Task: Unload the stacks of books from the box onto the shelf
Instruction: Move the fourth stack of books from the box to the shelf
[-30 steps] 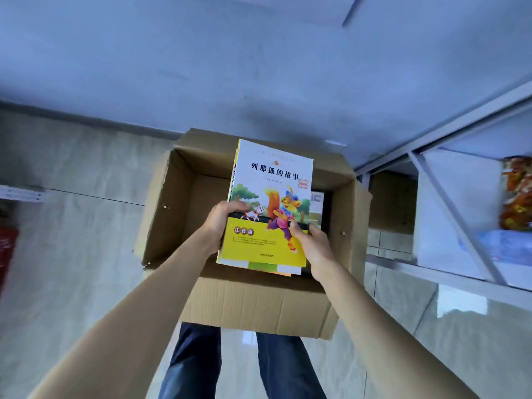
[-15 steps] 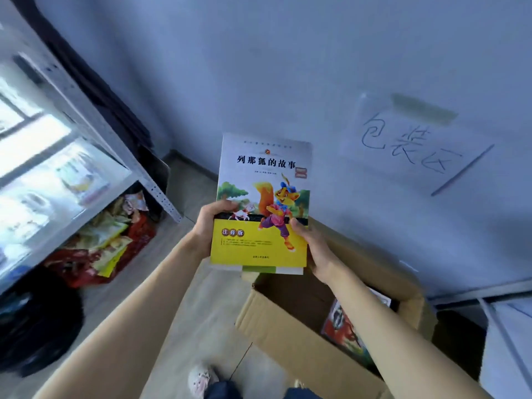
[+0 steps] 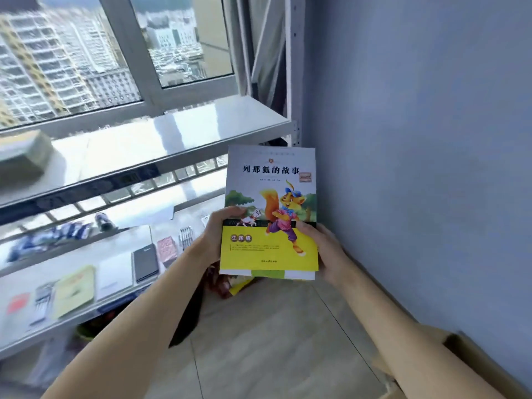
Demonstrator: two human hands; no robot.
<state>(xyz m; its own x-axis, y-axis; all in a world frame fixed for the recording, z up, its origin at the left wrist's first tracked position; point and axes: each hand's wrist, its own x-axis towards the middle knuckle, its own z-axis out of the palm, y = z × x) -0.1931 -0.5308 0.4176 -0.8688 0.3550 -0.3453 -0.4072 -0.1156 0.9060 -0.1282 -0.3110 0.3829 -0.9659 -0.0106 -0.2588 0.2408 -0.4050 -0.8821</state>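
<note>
A: Where is the stack of books (image 3: 270,214) at this moment?

B: It is in the air, in front of the person's chest, outside the box (image 3: 472,367) — only a corner of the box shows at the lower right. The top cover is yellow, with a cartoon fox on it.

A: And how do the hands take it?

B: The left hand (image 3: 217,236) is clamped on the left edge, thumb on the cover. The right hand (image 3: 325,249) is clamped on the right edge in the same way. Both are closed on the stack, not spread.

A: So which step is it, in your opinion?

B: I think it is the carrying step — the stack is lifted out and not yet put down. The shelf (image 3: 161,145) stands to the left, before the window (image 3: 121,50).

A: What does the next move need?

B: A bare place. The upper board looks free near its right end, while the lower board holds notebooks (image 3: 145,264) and pens (image 3: 185,237). The stack should stay level, so that the lower books do not slide out.
</note>
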